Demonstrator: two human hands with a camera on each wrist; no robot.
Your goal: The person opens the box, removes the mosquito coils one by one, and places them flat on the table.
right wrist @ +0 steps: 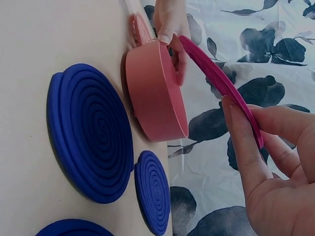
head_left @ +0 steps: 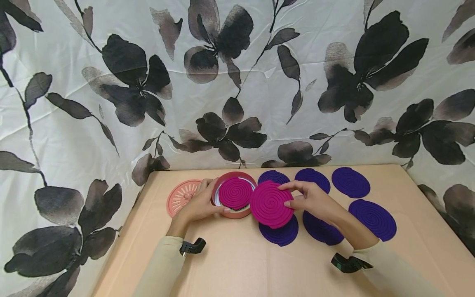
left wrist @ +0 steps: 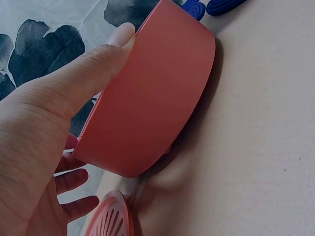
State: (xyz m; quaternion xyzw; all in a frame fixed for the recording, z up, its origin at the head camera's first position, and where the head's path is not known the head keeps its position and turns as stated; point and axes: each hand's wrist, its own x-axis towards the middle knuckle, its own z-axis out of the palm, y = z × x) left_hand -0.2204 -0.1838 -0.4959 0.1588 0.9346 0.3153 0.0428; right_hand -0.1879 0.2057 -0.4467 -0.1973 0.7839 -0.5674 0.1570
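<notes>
My right hand (head_left: 309,200) pinches a magenta spiral coaster (head_left: 271,205) by its right edge, thumb on one face and fingers on the other. The coaster is held tilted, just right of a round coral-red container (head_left: 239,215) and overlapping its rim in the head view. Inside that container lies another magenta spiral coaster (head_left: 234,193). My left hand (head_left: 200,202) grips the container's left side, and the left wrist view has the thumb on the rim of the smooth wall (left wrist: 152,93). A slotted coral lid (head_left: 179,198) lies partly behind the left hand.
Several dark blue spiral coasters lie on the light wooden table (head_left: 230,264) to the right, among them one at the back right (head_left: 350,182) and one at the front right (head_left: 375,218). Some are partly covered by the right hand and its coaster. A floral cloth (head_left: 282,95) hangs behind.
</notes>
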